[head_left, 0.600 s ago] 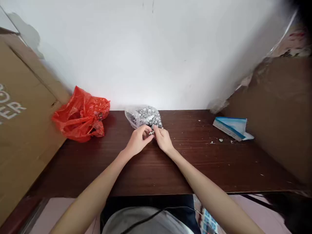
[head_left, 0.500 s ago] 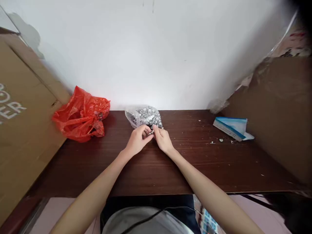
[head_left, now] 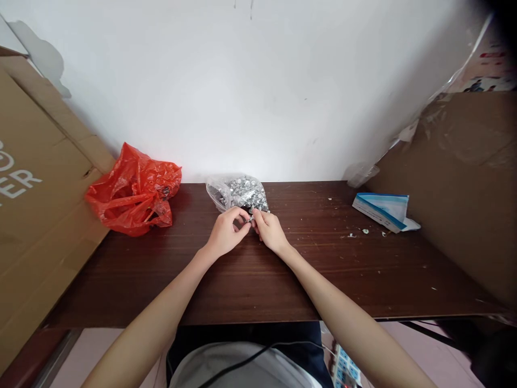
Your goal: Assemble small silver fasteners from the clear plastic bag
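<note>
Just in front of a clear plastic bag [head_left: 244, 191] full of small round metal pieces, my two hands meet over the brown table [head_left: 250, 280]. My left hand [head_left: 229, 231] is closed, thumb and forefinger pinching a small metal piece [head_left: 251, 219]. The fingers of my right hand [head_left: 270, 230] are closed too, at the other side of that piece and touching it. A small shiny part shows at the right fingertips, too tiny to name. The bag's mouth lies to the left.
A crumpled red plastic bag [head_left: 135, 191] lies at the left beside a cardboard box [head_left: 44, 199]. On the right are a blue and white folded packet [head_left: 382, 210], several small scraps and another cardboard panel [head_left: 456, 183]. A white wall [head_left: 250, 97] closes off the back.
My left fingertips have closed on the small metal piece and come slightly lower. My right hand has barely moved. The view has shifted a little.
</note>
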`<state>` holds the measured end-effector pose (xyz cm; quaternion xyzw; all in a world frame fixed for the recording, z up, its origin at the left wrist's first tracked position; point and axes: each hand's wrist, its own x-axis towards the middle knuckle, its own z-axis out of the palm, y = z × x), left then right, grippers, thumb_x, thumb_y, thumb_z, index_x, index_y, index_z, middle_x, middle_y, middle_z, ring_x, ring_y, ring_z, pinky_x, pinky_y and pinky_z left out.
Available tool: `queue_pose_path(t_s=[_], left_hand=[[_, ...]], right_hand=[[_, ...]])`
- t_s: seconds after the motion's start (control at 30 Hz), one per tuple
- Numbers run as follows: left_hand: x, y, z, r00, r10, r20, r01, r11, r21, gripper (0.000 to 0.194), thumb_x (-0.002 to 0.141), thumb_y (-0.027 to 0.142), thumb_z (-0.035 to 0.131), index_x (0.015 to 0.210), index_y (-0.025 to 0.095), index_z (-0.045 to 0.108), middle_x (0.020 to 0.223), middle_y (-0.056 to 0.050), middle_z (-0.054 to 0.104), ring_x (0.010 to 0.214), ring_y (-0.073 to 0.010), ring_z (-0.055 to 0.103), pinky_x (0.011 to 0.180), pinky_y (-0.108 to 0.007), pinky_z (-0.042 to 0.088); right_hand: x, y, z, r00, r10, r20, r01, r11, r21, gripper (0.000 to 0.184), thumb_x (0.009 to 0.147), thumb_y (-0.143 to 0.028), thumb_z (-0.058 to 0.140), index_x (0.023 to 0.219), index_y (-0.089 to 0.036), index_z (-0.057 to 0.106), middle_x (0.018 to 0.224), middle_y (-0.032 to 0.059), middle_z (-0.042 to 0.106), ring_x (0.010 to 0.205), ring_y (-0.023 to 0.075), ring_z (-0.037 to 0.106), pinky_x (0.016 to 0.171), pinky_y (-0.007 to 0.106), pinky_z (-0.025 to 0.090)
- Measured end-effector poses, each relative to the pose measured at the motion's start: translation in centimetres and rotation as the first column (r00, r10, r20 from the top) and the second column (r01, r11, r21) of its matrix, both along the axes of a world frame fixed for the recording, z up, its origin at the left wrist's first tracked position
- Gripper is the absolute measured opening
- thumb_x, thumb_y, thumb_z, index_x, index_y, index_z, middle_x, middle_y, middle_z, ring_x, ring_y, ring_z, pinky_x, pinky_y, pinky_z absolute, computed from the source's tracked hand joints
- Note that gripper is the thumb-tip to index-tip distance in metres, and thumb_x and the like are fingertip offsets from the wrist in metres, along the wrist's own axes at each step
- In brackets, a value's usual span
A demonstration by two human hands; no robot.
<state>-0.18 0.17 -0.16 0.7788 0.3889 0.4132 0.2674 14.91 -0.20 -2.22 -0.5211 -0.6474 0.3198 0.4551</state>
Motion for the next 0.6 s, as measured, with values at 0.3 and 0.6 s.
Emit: queue_pose_path(t_s=[0.3, 0.6], left_hand=[[0.22, -0.1, 0.2, 0.998, -0.01, 0.054, 0.014, 0.997, -0.077, 0.018, 0.072, 0.011, 0.058, 0.089, 0.017, 0.054, 0.078, -0.001, 0.058, 0.066, -0.0104, 0.056, 0.058, -0.021, 0.049], [0.45, -0.15, 0.13, 0.995, -0.012, 0.1, 0.022, 0.994, -0.109, 0.015, 0.073, 0.013, 0.058, 0.087, 0.017, 0.051, 0.079, -0.001, 0.056, 0.068, -0.0109, 0.055, 0.059, -0.022, 0.047]], right_hand=[[-0.08, -0.45, 0.64, 0.987, -0.004, 0.16, -0.006, 0.998, 0.062, 0.045, 0.095, -0.043, 0.032, 0.06, -0.02, 0.047, 0.052, 0.0, 0.052, 0.052, 0.0139, 0.05, 0.056, 0.023, 0.036], [0.36, -0.42, 0.81, 0.959, -0.021, 0.281, 0.002, 0.998, 0.067, 0.046, 0.094, -0.043, 0.034, 0.054, -0.02, 0.04, 0.053, 0.0015, 0.052, 0.053, 0.0145, 0.047, 0.055, 0.024, 0.033]])
